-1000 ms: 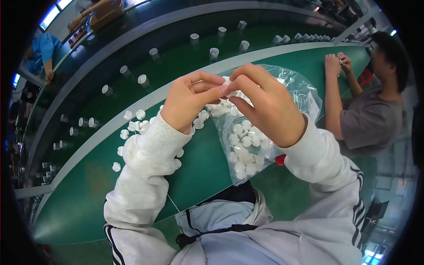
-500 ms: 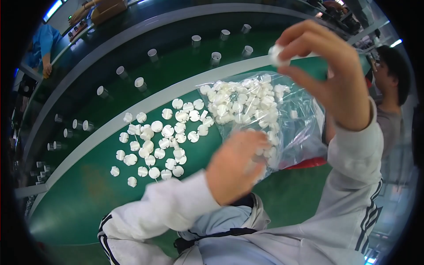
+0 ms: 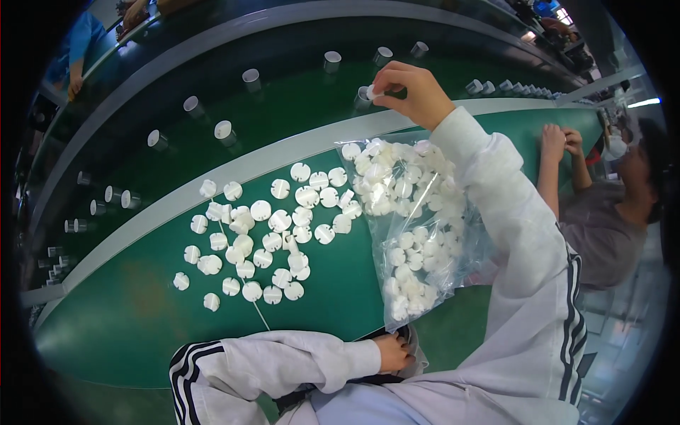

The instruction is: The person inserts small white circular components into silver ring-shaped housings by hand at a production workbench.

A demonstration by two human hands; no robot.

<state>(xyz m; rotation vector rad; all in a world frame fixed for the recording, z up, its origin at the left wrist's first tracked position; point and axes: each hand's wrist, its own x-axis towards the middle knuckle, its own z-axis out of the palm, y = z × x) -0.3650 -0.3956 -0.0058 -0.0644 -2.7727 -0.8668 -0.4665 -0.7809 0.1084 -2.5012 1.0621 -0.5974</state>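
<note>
My right hand [image 3: 414, 92] reaches out over the belt, thumb and fingers pinching a white round plastic cap [image 3: 372, 93]. The cap is at the mouth of a short pale cup [image 3: 362, 100]; whether they touch I cannot tell. Close to my lap, below the bag's near corner, my left hand [image 3: 394, 353] is closed with curled fingers, and anything inside it is hidden. A clear plastic bag [image 3: 397, 237] full of the same white caps lies under my right forearm. Many loose notched white caps [image 3: 261, 210] are spread on the green table [image 3: 142, 304] to the left.
Across a grey rail [image 3: 283, 154], a dark green belt [image 3: 297, 99] carries spaced upright cups [image 3: 251, 79], with a closer row of cups [image 3: 506, 86] at the far right. Another person [image 3: 602, 212] sits at the right, hands raised over the table. A blue sleeve [image 3: 79, 39] shows far left.
My right hand has moved forward and left with the cap, from above the bag to a cup. My left hand has drawn back from the bag to my lap.
</note>
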